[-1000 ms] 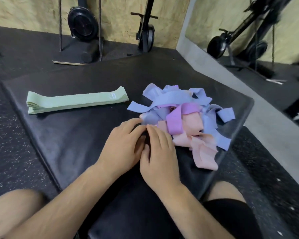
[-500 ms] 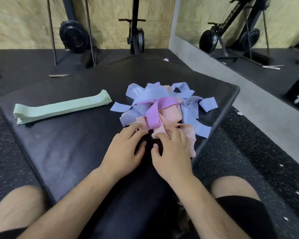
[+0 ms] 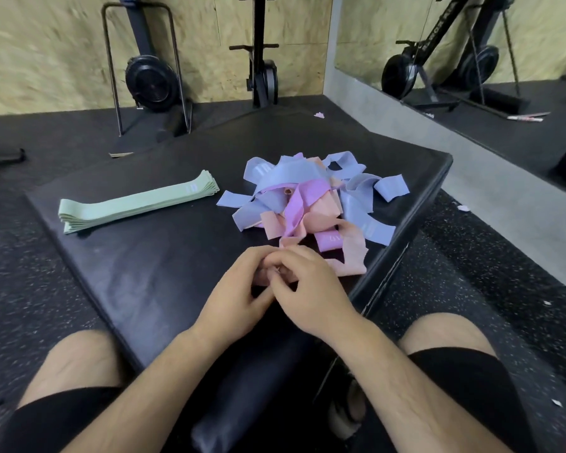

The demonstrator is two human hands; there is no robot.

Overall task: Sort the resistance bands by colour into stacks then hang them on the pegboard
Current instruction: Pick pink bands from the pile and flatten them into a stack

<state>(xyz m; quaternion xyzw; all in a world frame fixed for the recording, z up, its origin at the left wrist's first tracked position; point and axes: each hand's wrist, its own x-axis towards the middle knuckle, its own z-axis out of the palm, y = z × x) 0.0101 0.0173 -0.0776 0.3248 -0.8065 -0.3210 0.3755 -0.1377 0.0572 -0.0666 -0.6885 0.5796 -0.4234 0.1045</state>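
A neat stack of green bands (image 3: 138, 204) lies flat on the left of the black padded mat (image 3: 164, 276). To its right sits a tangled heap of blue, purple and pink bands (image 3: 311, 201). At the near edge of the heap, my left hand (image 3: 232, 299) and my right hand (image 3: 314, 289) meet with curled fingers. Both pinch a pink band (image 3: 347, 256) whose end trails off to the right of my right hand. The part between my fingers is mostly hidden.
Gym machines stand against the wooden back wall: one with a black flywheel (image 3: 151, 80) and an upright post (image 3: 262, 67). A mirror (image 3: 471, 60) runs along the right wall above a grey ledge. Speckled rubber floor surrounds the mat. My knees flank its near corner.
Both hands drew back from the heap toward me and came together, taking hold of a pink band at its near edge. The camera tilted, shifting the scene.
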